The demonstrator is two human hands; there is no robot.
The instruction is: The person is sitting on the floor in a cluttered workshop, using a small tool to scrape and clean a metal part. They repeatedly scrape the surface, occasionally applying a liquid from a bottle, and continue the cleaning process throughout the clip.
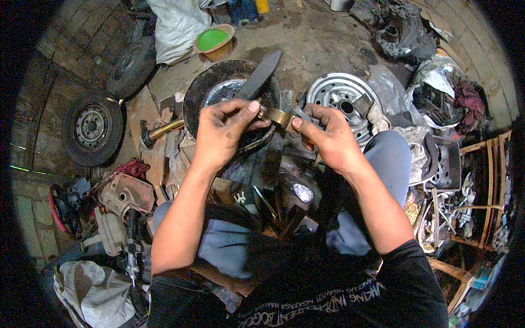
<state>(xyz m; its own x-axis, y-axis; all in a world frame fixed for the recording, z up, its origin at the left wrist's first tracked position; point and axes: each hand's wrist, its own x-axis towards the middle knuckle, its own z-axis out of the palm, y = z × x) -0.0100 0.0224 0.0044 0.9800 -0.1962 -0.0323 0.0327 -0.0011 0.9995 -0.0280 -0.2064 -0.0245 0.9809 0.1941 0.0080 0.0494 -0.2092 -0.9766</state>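
In front of me, both hands are at a curved, brass-coloured metal band (277, 116). My left hand (224, 131) is closed, thumb and fingers pinching the band's left end. From behind these fingers a dark, flat, pointed blade-like piece (261, 75) slants up to the right; whether the hand grips it too cannot be made out. My right hand (331, 134) is closed at the band's right end, with a small dark grey piece (304, 116) along its fingers. Beneath the left hand lies a round black basin (192, 104) with shiny dark liquid inside.
A silver wheel rim (322, 85) lies beyond my right hand. A tyred wheel (93, 127) leans at the left, near a rusty housing (127, 192). Metal parts fill a grey tray (449, 158) at the right. A green-lined bowl (212, 39) stands beyond the basin.
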